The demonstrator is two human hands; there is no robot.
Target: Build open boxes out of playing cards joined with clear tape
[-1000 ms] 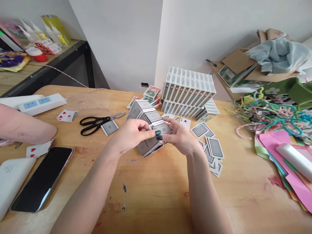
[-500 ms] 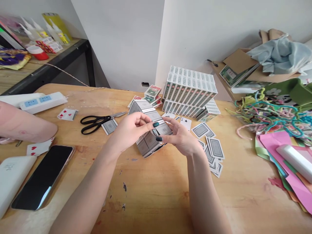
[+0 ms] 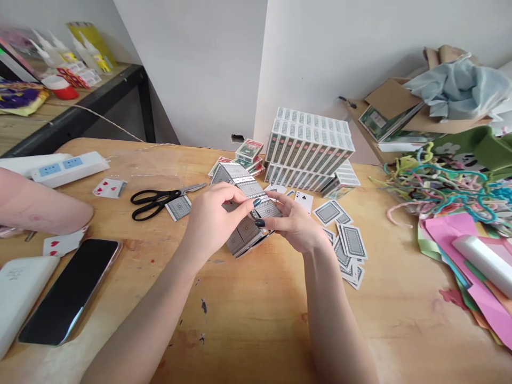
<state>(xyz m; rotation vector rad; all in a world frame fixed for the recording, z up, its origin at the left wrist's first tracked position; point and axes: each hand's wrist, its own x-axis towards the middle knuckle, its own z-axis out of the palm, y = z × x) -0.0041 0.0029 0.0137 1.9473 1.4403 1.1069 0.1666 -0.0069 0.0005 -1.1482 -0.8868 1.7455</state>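
A box-like structure made of playing cards [image 3: 245, 233], patterned grey and white, is tilted between my hands over the middle of the table. My left hand [image 3: 218, 213] has thumb and fingers pinched at its upper edge. My right hand [image 3: 298, 221] grips the structure's right side, thumb in front and fingers behind. The fingertips of both hands nearly meet, and they partly hide the cards there. Loose playing cards [image 3: 352, 242] lie face down to the right of my right hand. Black-handled scissors [image 3: 156, 201] and a single face-down card [image 3: 178, 208] lie left of my left hand.
Stacked card boxes [image 3: 310, 144] stand behind the structure, with a few more card packs [image 3: 248, 151] beside them. A phone [image 3: 72, 290] and power strip [image 3: 70, 166] are on the left. Pipe cleaners [image 3: 452, 186] and coloured sheets [image 3: 460, 256] lie on the right.
The hands have shifted only slightly at the structure's upper edge, the left fingertips pressing in a little. The structure stays in nearly the same place.
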